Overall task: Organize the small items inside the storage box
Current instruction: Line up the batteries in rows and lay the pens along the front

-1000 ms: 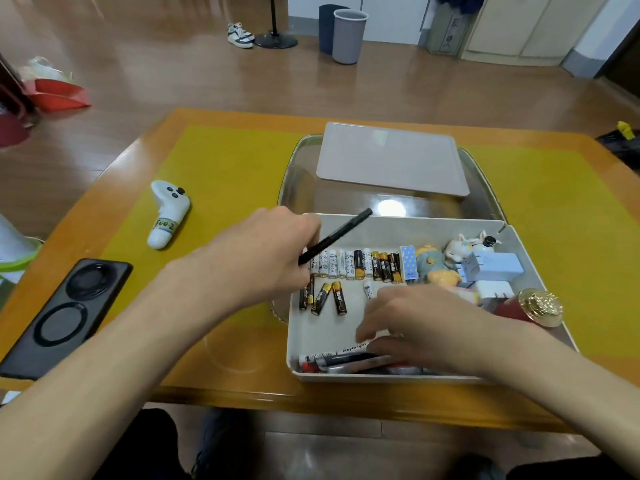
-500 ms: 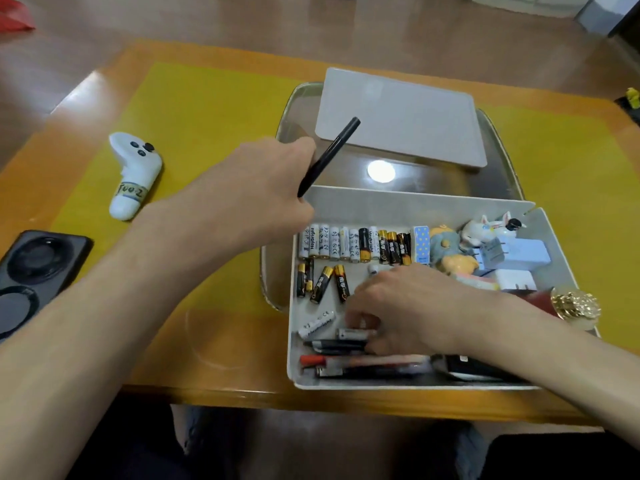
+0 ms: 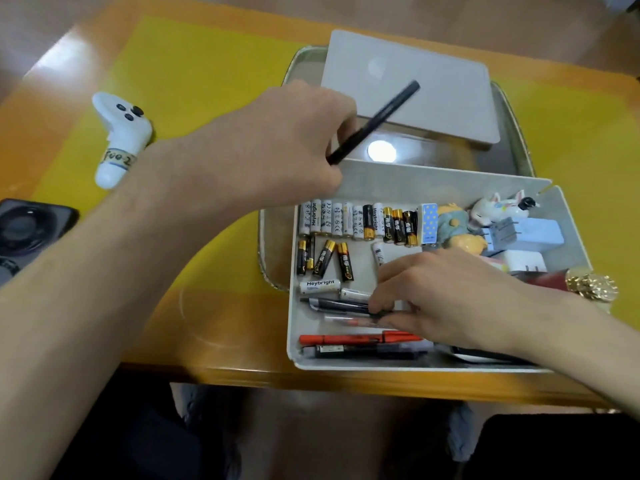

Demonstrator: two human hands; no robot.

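Head view shows the left hand (image 3: 263,150) holding a black pen (image 3: 375,122) above the storage box (image 3: 433,183) on the counter, while the right hand (image 3: 446,299) pinches a dark pen (image 3: 339,304) inside, so its wrist may scatter the aligned batteries (image 3: 358,221).

Left hand (image 3: 277,147) holds black pen (image 3: 375,121) above storage box (image 3: 292,327) far-left corner; right hand (image 3: 446,299) pinches dark pen (image 3: 332,304) inside, batteries (image 3: 356,221) lined along far wall.

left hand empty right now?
No, the left hand grips a black pen that sticks up over the storage box.
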